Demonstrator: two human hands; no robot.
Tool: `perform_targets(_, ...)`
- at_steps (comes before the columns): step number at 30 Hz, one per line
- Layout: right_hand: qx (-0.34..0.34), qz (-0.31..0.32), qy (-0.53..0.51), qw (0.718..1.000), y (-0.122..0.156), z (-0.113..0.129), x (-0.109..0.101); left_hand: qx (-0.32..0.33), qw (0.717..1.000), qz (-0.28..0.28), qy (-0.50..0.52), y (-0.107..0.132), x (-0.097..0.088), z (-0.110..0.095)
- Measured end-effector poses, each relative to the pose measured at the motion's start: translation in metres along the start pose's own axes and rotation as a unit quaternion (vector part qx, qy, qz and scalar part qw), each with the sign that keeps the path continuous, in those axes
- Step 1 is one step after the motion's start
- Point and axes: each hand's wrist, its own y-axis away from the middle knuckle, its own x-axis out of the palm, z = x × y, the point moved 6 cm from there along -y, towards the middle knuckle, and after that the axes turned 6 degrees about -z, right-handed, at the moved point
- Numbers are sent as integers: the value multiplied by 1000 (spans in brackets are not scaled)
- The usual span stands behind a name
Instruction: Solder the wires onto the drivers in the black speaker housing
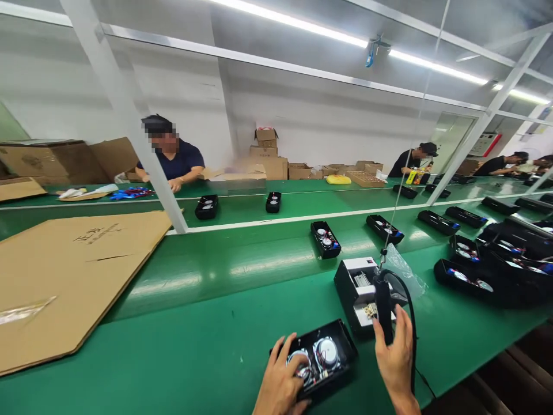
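I'm looking along a green conveyor table (207,323) lying under white walls (311,121), with tube lights (302,26) glowing overhead. A white frame post (129,121) is rising from it, and cardboard boxes (265,153) are sitting stacked against the far wall.

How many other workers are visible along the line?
3: one in dark blue far left across the belt, one capped right of centre, one far right. More may be hidden beyond.
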Motion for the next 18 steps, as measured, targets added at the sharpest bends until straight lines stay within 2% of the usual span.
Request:
perform_targets(2, 56, 76, -15, 995, -15, -17, 8, -14, 1000, -13, -14, -6, -1, -3)
perform_targets(4, 114, 100, -39, 988, -23, -30, 6, -16, 999, -25, -19, -6, -6, -7)
perform_targets(8, 179, 10, -139, 974, -21, -35, -16, 15, 999, -34, -5, -3, -18, -15)
perform_targets(11, 186, 37, -205, 960, -21, -24, -15, 36, 998, -41, 10, -6, -25, -16)
perform_targets(13, 183, 34, -239, 953, -31, -16, -14, 39, 998, -48, 18, -10, -28, -14)
perform_targets(18, 134, -57, -287, 947, -78, 6, -15, 22, 999, -47, 16, -15, -32, -12)
